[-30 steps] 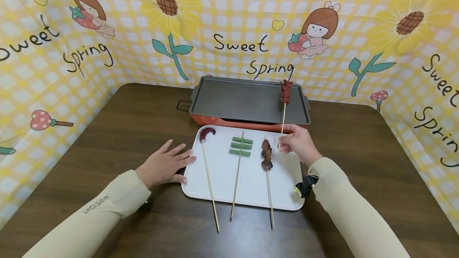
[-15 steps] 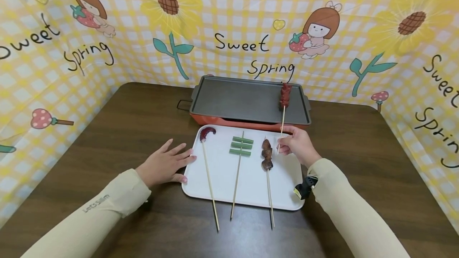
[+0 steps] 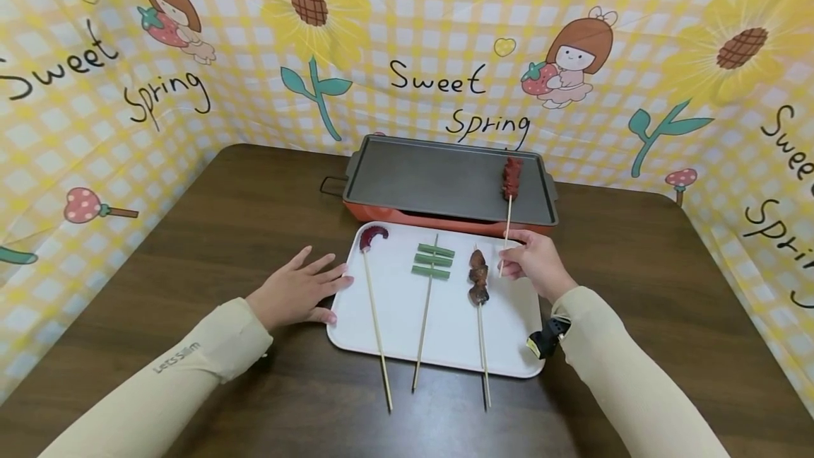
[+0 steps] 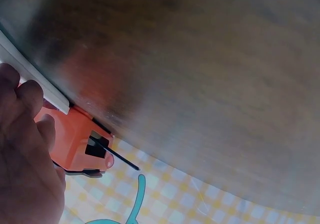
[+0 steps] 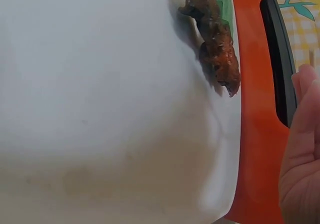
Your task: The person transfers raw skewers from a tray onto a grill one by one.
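Head view: your right hand (image 3: 537, 260), right of centre, has the red meat skewer (image 3: 511, 179) pinched by its stick. It runs nearly straight up the frame, meat above your fingers and over the right end of the griddle (image 3: 426, 174); can't tell if it's touching. Your left hand (image 3: 299, 288) is well away, fingers spread at the left edge of the tray (image 3: 445, 338).

Left wrist: that hand's far left, against the tray.

Right wrist: your hand's cut off far right, red meat out of view.
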A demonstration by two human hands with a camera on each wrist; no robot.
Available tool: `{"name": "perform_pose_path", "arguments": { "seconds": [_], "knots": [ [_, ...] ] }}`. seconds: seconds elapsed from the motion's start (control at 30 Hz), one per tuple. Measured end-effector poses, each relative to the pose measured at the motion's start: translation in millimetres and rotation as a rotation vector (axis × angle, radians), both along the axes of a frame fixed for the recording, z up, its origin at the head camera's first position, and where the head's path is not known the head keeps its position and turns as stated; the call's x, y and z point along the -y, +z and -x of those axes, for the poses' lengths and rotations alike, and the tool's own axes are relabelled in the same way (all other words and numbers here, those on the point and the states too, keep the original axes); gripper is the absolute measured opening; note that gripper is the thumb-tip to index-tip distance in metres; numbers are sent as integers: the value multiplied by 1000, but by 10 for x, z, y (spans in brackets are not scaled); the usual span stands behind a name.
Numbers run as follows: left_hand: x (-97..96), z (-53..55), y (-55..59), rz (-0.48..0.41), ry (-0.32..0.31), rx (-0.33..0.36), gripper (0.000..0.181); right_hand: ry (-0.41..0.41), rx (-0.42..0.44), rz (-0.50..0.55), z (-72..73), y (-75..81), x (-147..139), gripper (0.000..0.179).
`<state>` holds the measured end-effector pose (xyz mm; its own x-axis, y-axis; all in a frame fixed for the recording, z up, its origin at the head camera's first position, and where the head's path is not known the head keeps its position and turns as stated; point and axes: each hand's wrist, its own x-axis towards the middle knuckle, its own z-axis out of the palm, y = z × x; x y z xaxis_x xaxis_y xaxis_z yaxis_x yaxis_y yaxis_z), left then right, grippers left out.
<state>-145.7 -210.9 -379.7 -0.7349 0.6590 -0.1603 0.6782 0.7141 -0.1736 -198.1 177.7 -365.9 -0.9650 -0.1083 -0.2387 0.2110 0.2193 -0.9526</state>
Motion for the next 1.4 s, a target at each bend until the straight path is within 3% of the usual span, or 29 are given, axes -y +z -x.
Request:
{"name": "perform_pose_path", "arguments": {
  "seconds": [0.33, 0.53, 0.63, 0.87, 1.0, 1.2, 1.4],
  "knots": [
    [9, 14, -20, -6, 0, -17, 70, -43, 22, 0, -6, -16, -18, 51],
    [8, 12, -67, -14, -12, -15, 70, -72, 90, -26, -124, -54, -53, 51],
    [6, 12, -70, -19, -9, -14, 71, -31, 112, -68, -266, -111, -59, 54],
    [-8, 29, -31, -26, 20, 21, 71, 157, 89, -381, -792, -197, -44, 54],
    [-21, 9, 3, -21, 20, 25, 70, 207, 63, -463, -1048, -162, -11, 58],
    [0, 6, 15, 4, 11, 16, 70, 239, -3, -517, -1289, -91, 59, 59],
    [-22, 31, 16, 1, 30, 42, 71, 311, 96, -368, -1392, -112, 77, 67]
  ]
}}
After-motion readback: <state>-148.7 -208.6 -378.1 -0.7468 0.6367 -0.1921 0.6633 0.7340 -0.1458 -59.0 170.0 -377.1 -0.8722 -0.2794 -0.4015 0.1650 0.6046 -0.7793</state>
